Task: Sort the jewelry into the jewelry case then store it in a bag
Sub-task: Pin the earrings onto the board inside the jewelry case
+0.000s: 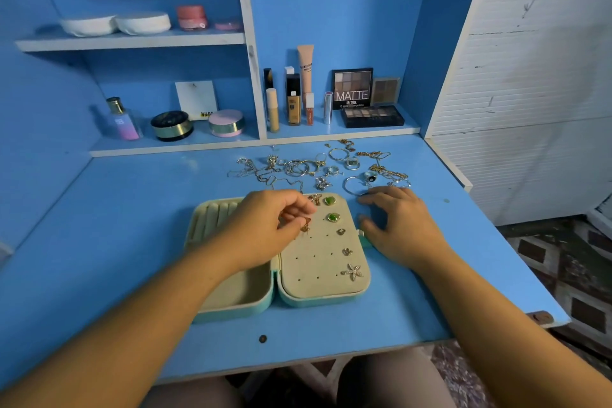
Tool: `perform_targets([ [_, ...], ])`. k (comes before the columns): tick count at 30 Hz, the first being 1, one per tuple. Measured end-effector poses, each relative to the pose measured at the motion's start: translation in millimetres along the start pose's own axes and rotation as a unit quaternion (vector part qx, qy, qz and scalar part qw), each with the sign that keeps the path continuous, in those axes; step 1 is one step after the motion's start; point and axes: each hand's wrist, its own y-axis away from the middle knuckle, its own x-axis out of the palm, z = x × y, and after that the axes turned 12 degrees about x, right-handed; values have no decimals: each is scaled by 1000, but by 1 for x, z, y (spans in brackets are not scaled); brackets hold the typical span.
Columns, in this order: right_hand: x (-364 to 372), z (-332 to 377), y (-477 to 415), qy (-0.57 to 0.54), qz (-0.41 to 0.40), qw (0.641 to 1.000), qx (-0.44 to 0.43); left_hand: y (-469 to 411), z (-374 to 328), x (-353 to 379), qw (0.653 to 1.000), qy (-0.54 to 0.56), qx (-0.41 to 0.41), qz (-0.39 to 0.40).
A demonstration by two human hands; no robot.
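- Nearest me are the two bare forearms, reaching in from 6 o'clock across the blue desk (132, 225) to the jewelry case (318, 301).
- The left hand (261, 225) pinches a small gold earring (305, 225) between thumb and fingertips, just above the upper left of the earring panel (318, 262).
- The right hand (397, 225) holds nothing. Its fingers are loosely spread on the desk at the case's 3 o'clock edge, apparently steadying it.
- The case lies open like a book, both halves face up, with hinge and long axis running 6 to 12. The ring rolls (215, 212) sit at 10 o'clock.
- Pinned pieces run down the panel's right side (two green ones, a starfish (352, 272)).
- I'd judge the sorting step is in hand. The next move calls for lining the earring's post up with a free hole and pressing straight down.
- The loose jewelry (318, 167) at 12 o'clock lies unsorted; I see no bag.
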Motion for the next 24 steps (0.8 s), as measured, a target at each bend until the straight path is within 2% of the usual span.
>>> perform_targets([
  [7, -1, 0, 1, 1, 2, 1000, -3, 4, -1, 6, 996, -39, 36, -73],
  [13, -2, 1, 1, -5, 1, 1000, -2, 4, 3, 4, 991, -125, 36, -35],
  [17, -1, 1, 1, -8, 1, 1000, 0, 5, 2, 4, 989, -143, 26, -28],
  [21, 0, -1, 0, -10, -4, 1000, -3, 6, 2, 4, 989, -139, 20, -38],
  [24, 1, -1, -1, -3, -7, 1000, -7, 5, 2, 5, 994, -94, 7, -53],
])
